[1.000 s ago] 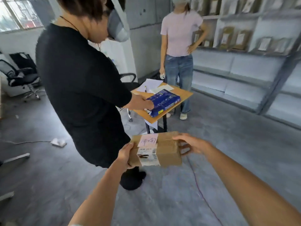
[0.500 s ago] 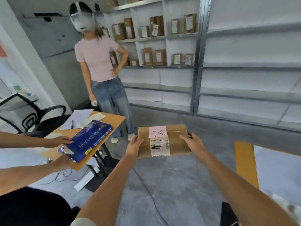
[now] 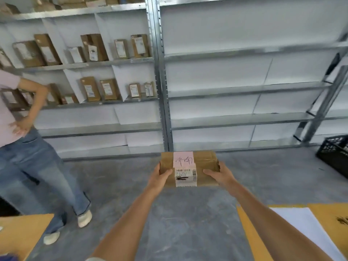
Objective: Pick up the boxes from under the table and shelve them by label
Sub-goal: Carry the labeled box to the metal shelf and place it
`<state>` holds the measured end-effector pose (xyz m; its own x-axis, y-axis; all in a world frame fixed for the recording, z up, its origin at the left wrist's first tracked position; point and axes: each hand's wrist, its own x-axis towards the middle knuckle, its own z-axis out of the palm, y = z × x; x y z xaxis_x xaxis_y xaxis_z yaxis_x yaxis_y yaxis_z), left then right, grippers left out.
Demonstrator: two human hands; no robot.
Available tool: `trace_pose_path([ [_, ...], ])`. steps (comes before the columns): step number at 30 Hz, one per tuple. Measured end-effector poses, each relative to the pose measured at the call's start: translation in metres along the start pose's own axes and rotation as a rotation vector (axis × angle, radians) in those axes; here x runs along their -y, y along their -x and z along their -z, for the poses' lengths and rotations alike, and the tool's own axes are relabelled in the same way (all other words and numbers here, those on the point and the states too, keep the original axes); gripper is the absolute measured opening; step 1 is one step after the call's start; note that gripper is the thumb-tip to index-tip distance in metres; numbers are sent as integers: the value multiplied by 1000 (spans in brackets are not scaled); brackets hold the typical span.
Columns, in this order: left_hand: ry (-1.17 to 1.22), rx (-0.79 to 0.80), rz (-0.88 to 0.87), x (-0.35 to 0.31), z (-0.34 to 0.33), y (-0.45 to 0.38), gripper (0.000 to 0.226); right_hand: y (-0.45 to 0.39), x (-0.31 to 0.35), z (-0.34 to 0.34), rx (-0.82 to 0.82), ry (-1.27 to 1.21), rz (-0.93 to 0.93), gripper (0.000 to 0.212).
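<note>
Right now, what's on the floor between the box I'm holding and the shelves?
Nothing: in the head view, only bare grey floor lies between the box, held by both hands, and the shelves.

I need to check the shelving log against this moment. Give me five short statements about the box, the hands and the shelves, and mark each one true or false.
1. Both hands hold the box. True: the left hand grips its left end and the right hand its right end.
2. The box carries a pink note with handwriting. True.
3. The box already sits on a shelf. False: it is held in the air, in front of the shelves and above the floor.
4. The right shelf unit is full of boxes. False: no boxes show on it; the boxes stand on the left unit.
5. A black crate stands on the floor at right. True.
</note>
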<state>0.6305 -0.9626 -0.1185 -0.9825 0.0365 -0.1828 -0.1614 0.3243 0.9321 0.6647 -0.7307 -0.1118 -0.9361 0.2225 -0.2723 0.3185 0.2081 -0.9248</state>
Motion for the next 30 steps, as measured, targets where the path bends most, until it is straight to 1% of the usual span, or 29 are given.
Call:
trace_pose_path([
  [3,29,88,-30,-25,-5,-77,40,-62,22,8,-66,-30,2,71],
  [7,0,184,-42,-55,-20,-162,53,-125,39,19,-140,-66,5,72],
  [10,-7,236,-50,-72,-42,-210,52,-166,43,33,-196,-76,-16,71],
  [15,-65,314,-21,-96,-91,-293,62,-246,48,71,-247,-76,-43,74],
  [19,-97,346,-76,-130,-147,-371,59,-324,56,119,-306,-105,-18,73],
  [23,-121,418,-67,-175,-215,-445,56,-389,63,178,-333,-93,10,72],
  [28,-124,550,-118,-232,-313,-509,56,-448,68,271,-469,25,-28,87],
  [30,-139,604,-133,-249,-352,-526,56,-461,66,305,-497,55,-52,95],
])
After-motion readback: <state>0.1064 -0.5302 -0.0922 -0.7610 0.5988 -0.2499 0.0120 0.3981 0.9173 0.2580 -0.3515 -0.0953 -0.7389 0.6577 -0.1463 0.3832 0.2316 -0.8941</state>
